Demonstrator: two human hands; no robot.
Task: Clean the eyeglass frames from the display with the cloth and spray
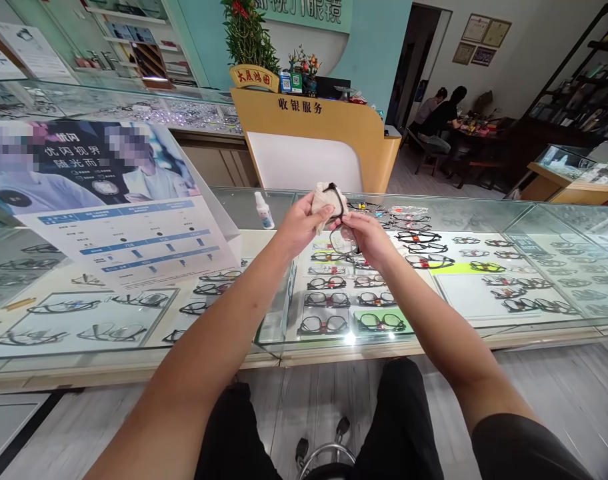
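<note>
Two grips are held close together above the glass-topped worktop (279, 357), with a single pair of black-rimmed glasses (345, 240) supported between them, clear of the rows of frames (327, 301) displayed beneath. By the left grip (304, 217), a pale cloth (329, 200) is clamped, thumb on the near side, with the upper part of the glasses gathered against it; bare skin is probably kept off the lens this way, as a soft layer is put between. By the right grip (368, 233), the glasses are pinched near their middle, fingers closed on the rim, so that the frame is presumably steadied from the other side; how far the fingertips are wrapped around it cannot be told. The lower lens is left uncovered and tilted over the display. A small white spray bottle (265, 212) is stood upright to the left of the left grip, where it is likely kept within easy reach yet out of the way. Farther left, a folded printed sign (149, 230) is propped so that its text is turned toward the near side, while the displayed frames are spaced in rows, seemingly so that each can be viewed from above.
</note>
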